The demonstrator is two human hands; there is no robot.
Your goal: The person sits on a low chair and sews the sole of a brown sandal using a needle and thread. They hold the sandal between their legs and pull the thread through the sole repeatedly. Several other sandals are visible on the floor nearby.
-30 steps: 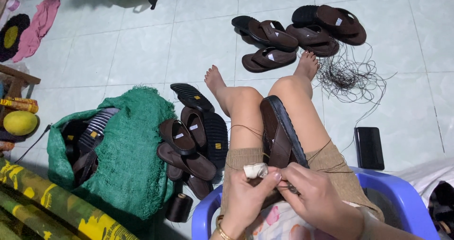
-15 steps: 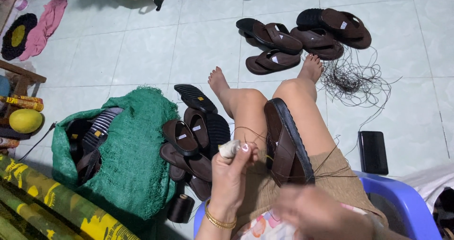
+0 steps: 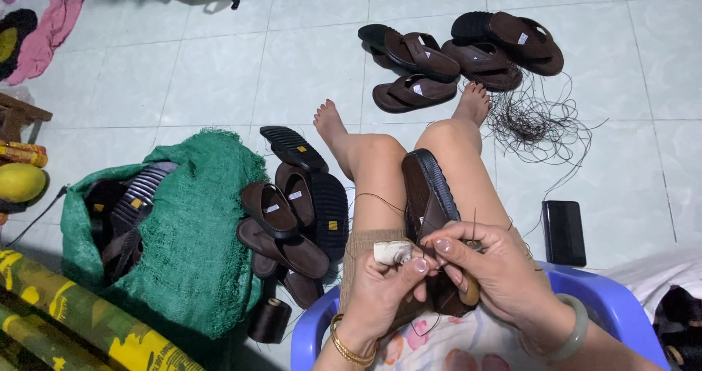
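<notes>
Pale green glossy floor tiles [image 3: 219, 71] carry heaps of brown sandals. One dark brown sandal [image 3: 426, 195], smooth on top with a ribbed black edge, lies along the person's lap between the thighs. Left hand [image 3: 380, 294] pinches a small off-white wad [image 3: 391, 252] and thin dark thread [image 3: 380, 199] against the sandal's heel end; right hand [image 3: 493, 268] grips that end too, fingers curled. Half a second ago the left hand was raised clear, pulling thread; now both hands meet. Coarse green netting [image 3: 190, 239] lies at the floor's left, tangled thread [image 3: 537, 122] at the right.
</notes>
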